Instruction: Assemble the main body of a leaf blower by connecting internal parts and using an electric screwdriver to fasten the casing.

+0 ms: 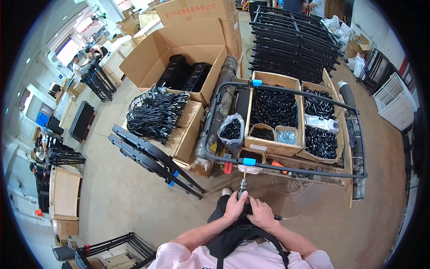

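Note:
My left hand [234, 207] is closed round the front of a power screwdriver [243, 184], thumb along its top. My right hand [261, 212] is closed on the tool's rear part, most of which the hands hide. A long bit points away from me, its tip close to the near bar of a black tubular frame [291, 169]; whether it touches I cannot tell. Blue clips, one of them a near blue clip [249, 162], sit on the frame, and red pieces [228, 167] hang beside it. The frame lies across boxes of small parts.
Wooden boxes hold black knobs [273, 107], silver screws [286, 137] and black fittings [320, 142]. A bag of black parts [231, 130] stands left of them. Bundled black cables [156, 112] lie on a carton. Folded black frames [154, 161] stand at left; stacked black racks [295, 40] rise behind.

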Tool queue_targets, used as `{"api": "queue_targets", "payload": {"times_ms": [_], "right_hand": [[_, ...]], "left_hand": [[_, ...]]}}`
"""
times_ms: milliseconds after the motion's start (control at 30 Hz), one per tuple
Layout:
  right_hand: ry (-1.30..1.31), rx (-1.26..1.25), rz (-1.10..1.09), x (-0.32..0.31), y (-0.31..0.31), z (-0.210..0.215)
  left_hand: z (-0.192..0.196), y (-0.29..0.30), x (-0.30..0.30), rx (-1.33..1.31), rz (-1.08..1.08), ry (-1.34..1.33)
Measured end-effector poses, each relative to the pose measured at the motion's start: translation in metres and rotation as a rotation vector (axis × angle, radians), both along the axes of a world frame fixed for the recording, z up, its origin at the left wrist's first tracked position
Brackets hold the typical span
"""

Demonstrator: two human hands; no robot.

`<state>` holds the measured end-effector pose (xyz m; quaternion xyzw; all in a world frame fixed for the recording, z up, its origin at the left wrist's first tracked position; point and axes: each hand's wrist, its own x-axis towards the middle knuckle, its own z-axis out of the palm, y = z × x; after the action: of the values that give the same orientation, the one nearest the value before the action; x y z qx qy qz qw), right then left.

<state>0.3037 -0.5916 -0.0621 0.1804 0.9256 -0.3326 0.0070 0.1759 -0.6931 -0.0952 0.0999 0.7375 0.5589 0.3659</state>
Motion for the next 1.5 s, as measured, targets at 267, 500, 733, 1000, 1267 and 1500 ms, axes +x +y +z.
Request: {"api": "queue_targets", "payload": {"times_ms": [267, 500, 733, 1000, 1267, 1500], "right_hand": [[-0.038, -0.028, 0.011, -0.034, -0.008, -0.023], [-0.052, -0.068, -0.022, -0.045, -0.013, -0.025], [-0.103, -0.128, -0.052, -0.051, -0.01, -0.027], [-0.083, -0.102, -0.069, -0.055, -0.008, -0.031], [-0.102, -0.089, -0.087, -0.059, -0.005, -0.023], [-0.078, -0.037, -0.063, -0.058, -0.003, -0.025]], "left_hand": [[-0.042, -0.01, -0.035, -0.084, 0.0, 0.028], [-0.045, -0.012, -0.048, -0.094, -0.031, 0.115], [-0.023, -0.006, -0.057, -0.188, -0.082, 0.121], [-0.032, -0.001, -0.061, -0.185, -0.079, 0.121], [-0.046, 0.004, -0.065, -0.192, -0.068, 0.151], [-0.051, 0.01, -0.067, -0.18, -0.068, 0.166]]}}
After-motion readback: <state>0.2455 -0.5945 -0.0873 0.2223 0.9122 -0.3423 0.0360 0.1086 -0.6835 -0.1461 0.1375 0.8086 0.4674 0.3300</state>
